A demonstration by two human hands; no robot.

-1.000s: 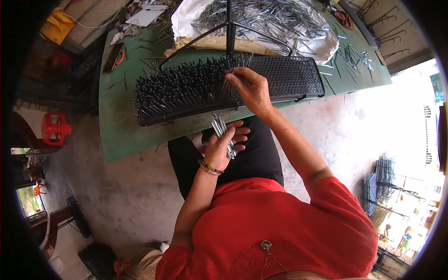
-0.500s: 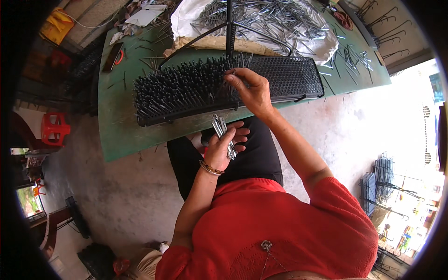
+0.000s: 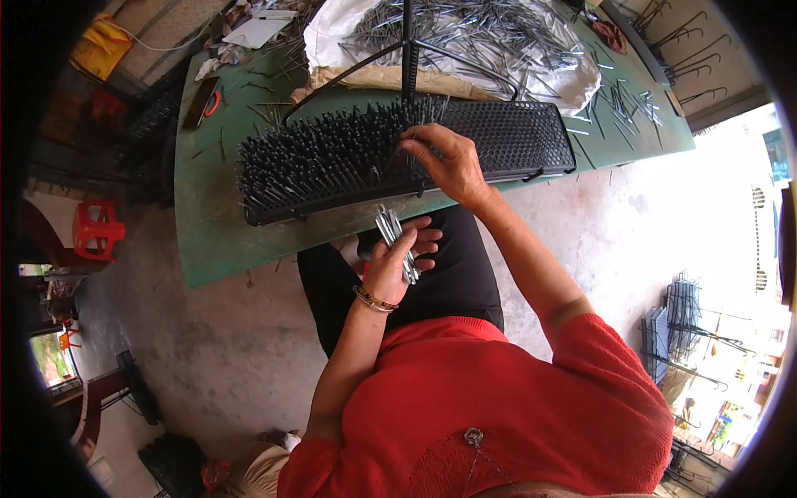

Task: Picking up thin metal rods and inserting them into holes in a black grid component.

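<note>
My left hand (image 3: 390,267) is closed around a bundle of thin silvery metal rods (image 3: 388,226), held low in front of the table edge. Above it, my right hand (image 3: 455,166) pinches thumb and forefinger together over a long black perforated metal rack (image 3: 525,137). What sits between those fingertips is too small and dark to make out. Dark rods (image 3: 311,158) stand densely upright in the left and middle parts of the rack, while its right part shows bare holes. My right fingertips are at the border between the two.
The rack rests on a green table (image 3: 212,236). Behind it, a white sack (image 3: 328,37) lies spread under a heap of loose rods (image 3: 506,37). Orange-handled scissors (image 3: 213,103) lie at the left. A red stool (image 3: 97,231) stands on the floor, and wire racks (image 3: 682,319) are at right.
My right hand has shifted very slightly downward, its fingers still pinched at the same part of the rack. The left hand and its bundle have barely moved.
</note>
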